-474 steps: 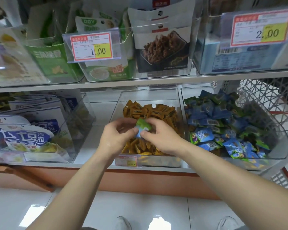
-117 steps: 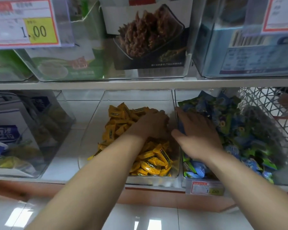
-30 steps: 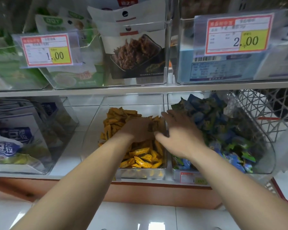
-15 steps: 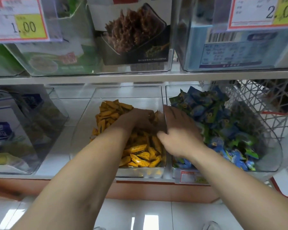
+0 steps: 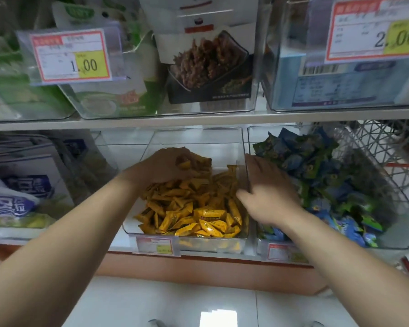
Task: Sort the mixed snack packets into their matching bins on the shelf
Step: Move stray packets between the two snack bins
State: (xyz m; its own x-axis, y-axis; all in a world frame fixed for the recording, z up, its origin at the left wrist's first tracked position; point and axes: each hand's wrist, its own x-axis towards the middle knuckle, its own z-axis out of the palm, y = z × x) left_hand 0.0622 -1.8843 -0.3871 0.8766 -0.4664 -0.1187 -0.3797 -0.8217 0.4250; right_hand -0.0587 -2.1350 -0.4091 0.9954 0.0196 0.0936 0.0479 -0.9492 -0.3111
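A clear middle bin on the lower shelf holds a heap of yellow snack packets. The clear bin to its right is full of blue and green packets. My left hand is deep in the yellow heap with its fingers curled round several yellow packets. My right hand lies flat with straight fingers over the wall between the two bins, thumb on the yellow side, fingers toward the blue and green packets.
A third clear bin at the lower left holds white and blue bags. The upper shelf carries bins of green pouches, a dark snack box and price tags. A white wire basket stands at the far right.
My left hand has lifted slightly at the back of the yellow heap with packets in its fingers. My right hand stays at the bin divider. The camera has moved back and upward a little.
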